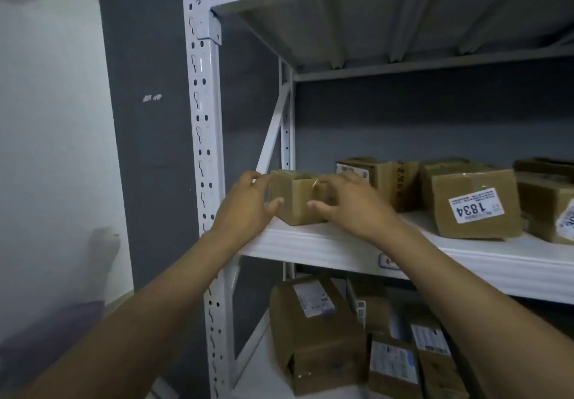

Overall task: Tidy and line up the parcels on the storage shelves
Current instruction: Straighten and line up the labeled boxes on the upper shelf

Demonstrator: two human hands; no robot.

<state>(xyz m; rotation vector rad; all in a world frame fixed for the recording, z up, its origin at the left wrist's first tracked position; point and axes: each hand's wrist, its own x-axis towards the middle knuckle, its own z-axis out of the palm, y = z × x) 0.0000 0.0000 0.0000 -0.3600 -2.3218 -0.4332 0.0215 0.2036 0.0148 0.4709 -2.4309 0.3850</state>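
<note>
Head view: left hand [248, 204] and right hand [346, 203] curl fingers [316, 205] round a small squarish cardboard box [295, 203] on the white metal shelf [310, 243], a labelled carton [475, 209] nearby.

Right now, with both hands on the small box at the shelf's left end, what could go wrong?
The small box sits near the front edge of the shelf; if the left hand or right hand pulls it forward, it may drop onto the large parcel below. Pushed right, it could knock the labelled box behind the right hand and skew the row.
</note>
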